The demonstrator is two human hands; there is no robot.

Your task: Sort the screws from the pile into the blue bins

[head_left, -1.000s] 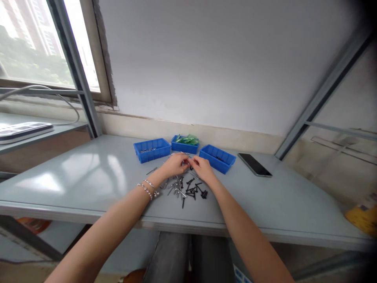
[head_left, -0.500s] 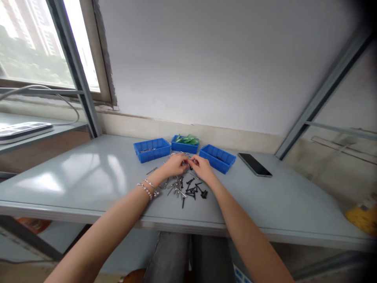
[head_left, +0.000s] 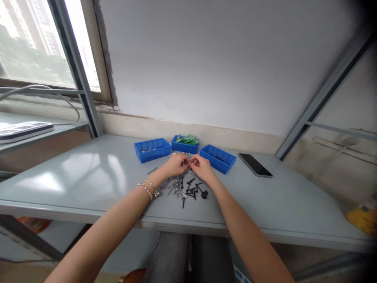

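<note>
My left hand (head_left: 176,164), with bracelets (head_left: 149,188) at its wrist, and my right hand (head_left: 201,166) meet fingertip to fingertip above a pile of fasteners on the table. Both hands are closed in a pinch. What sits between the fingertips is too small to make out. Below them lie several thin silver fasteners (head_left: 178,186) and, to their right, several black screws (head_left: 191,192). One black screw (head_left: 183,203) lies apart, closest to the front edge. More silver pieces show behind the hands, partly hidden by them.
Three blue bins stand behind the hands: the left bin (head_left: 153,153) with some silver pieces, the middle bin (head_left: 185,148) with green packets (head_left: 187,139), the right bin (head_left: 219,164) with dark pieces. A phone (head_left: 255,165) lies right of them on the grey table (head_left: 88,177).
Both hands stay almost in place. The fingertips have shifted only slightly against each other; the pile and bins are unchanged.
</note>
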